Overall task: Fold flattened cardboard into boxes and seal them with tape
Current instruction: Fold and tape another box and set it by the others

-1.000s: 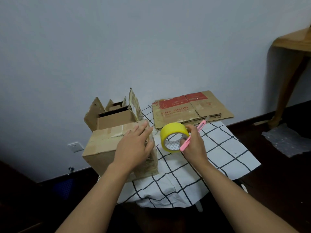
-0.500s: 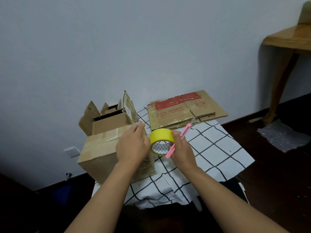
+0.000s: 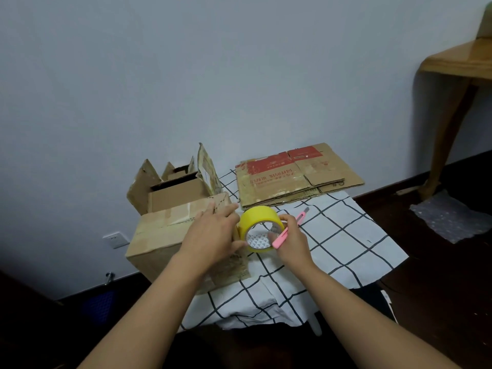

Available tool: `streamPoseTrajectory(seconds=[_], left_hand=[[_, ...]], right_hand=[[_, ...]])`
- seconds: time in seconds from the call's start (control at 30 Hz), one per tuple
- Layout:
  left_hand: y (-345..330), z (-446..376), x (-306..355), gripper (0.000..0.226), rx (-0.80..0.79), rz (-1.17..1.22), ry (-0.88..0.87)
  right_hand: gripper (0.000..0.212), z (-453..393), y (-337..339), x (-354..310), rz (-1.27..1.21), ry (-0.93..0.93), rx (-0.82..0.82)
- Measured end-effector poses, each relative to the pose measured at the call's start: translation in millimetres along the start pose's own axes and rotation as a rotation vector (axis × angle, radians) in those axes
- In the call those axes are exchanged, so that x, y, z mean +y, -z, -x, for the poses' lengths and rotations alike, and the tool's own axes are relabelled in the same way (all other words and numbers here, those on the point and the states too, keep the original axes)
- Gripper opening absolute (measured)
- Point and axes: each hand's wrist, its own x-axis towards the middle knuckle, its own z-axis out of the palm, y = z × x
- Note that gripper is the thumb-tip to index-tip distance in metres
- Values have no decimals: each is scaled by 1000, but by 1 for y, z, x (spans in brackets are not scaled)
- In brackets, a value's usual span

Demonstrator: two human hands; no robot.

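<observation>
Cardboard box (image 3: 170, 241) at centre-left on checked cloth (image 3: 343, 235) | left hand (image 3: 213, 233) flat, pressing its top | right hand (image 3: 290, 241) gripping yellow tape roll (image 3: 257, 215) and pink cutter (image 3: 288, 230) at box edge | advice: anchor tape end firmly, pull straight along the seam.

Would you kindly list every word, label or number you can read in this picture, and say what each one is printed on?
No text here can be read with certainty.
Flattened cardboard: red printed characters, upside down and too blurred to read.
Same sheet, right edge: a dark handwritten mark, unclear.
Open box: label on its raised flap, too small to read.
Tape roll: patterned core, no legible words.
</observation>
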Motion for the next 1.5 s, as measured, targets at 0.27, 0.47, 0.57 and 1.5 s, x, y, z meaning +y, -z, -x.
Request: streamPoseTrajectory(seconds=[0.27, 0.47, 0.57, 1.5], left_hand=[[0, 0, -4, 71, 6, 8, -28], [-2, -1, -6, 77, 52, 34, -17], [-5, 2, -5, 82, 53, 55, 10], [5, 10, -2, 71, 107, 60, 27]], right_hand=[[63, -11, 62, 7, 741, 256, 88], [59, -15, 72, 13, 577, 113, 75], [49, -13, 72, 11, 540, 37, -27], [24, -18, 91, -11, 952, 227, -122]])
